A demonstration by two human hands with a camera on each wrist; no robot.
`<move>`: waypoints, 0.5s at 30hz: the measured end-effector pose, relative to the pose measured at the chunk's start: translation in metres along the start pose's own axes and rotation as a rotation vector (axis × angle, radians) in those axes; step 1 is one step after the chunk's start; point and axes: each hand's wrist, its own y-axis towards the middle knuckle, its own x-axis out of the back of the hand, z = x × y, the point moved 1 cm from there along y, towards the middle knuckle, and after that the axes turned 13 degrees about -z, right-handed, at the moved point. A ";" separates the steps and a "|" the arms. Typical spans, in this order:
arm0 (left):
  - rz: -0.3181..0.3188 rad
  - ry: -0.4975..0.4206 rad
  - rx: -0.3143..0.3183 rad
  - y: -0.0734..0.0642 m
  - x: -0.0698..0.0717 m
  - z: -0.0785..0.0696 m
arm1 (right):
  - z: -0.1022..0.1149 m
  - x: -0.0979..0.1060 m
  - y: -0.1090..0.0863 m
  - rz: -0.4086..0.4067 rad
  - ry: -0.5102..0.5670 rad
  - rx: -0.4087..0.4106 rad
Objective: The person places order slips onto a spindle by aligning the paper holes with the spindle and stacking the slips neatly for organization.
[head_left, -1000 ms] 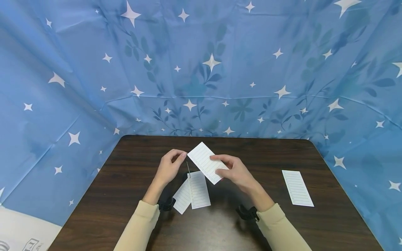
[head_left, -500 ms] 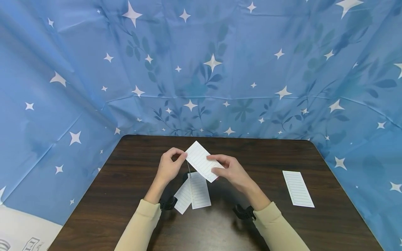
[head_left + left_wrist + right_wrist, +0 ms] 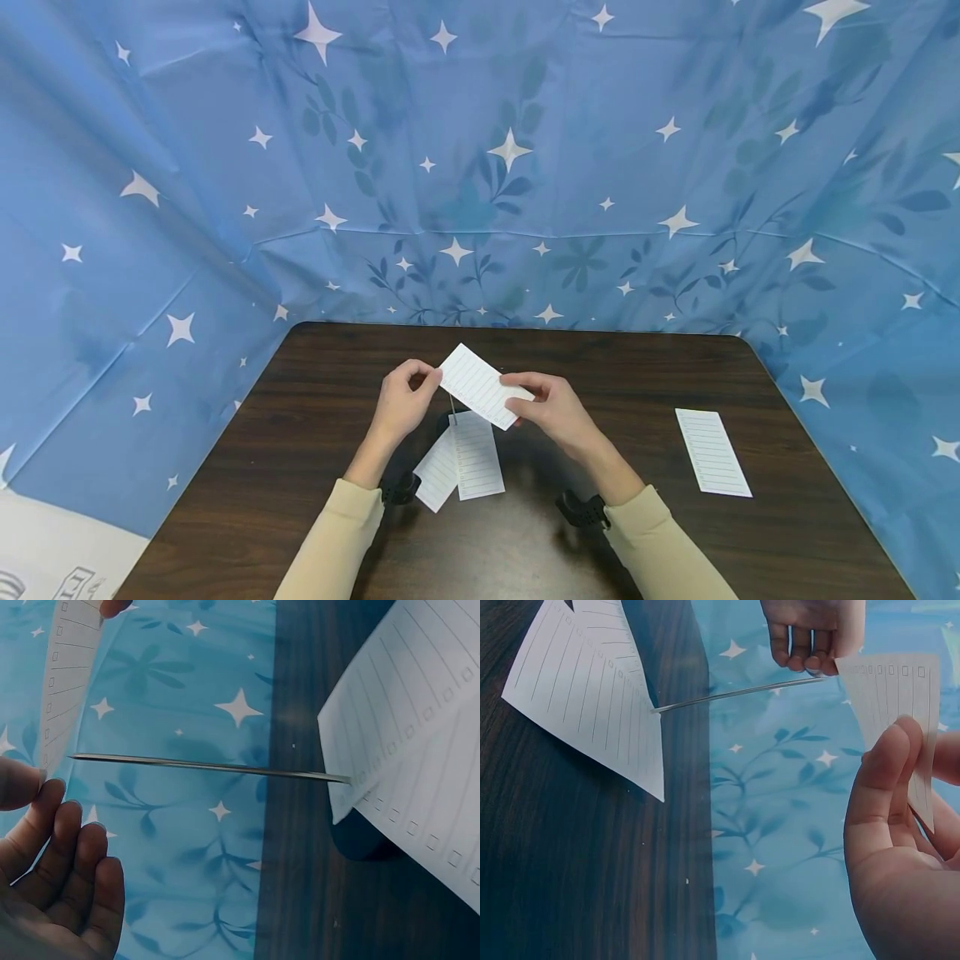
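Observation:
Between both hands is a lined paper slip (image 3: 474, 385) with a row of small boxes, held tilted above the table. My left hand (image 3: 401, 403) pinches its left corner between thumb and index finger; the other fingers curl loosely in the left wrist view. With thumb and fingers, my right hand (image 3: 558, 410) grips the slip's right end. A thin metal paper spike (image 3: 210, 766) stands upright on a dark base, mostly hidden in the head view. Its tip is close to the held slip's left corner. Two similar slips (image 3: 480, 467) are pierced low on the spike, overlapping at an angle.
Another lined slip (image 3: 712, 452) lies flat on the right side of the dark wood table (image 3: 315, 367). A blue cloth with white stars (image 3: 480, 167) hangs behind the table. At the lower left is a white printed surface (image 3: 60, 542).
The held slip has shifted slightly left and its slant is flatter. My right hand has moved a little left with it, while my left hand has stayed nearly in place at the corner.

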 end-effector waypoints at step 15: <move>0.023 0.023 0.035 -0.003 -0.003 0.008 | -0.009 -0.002 0.002 -0.019 -0.029 -0.022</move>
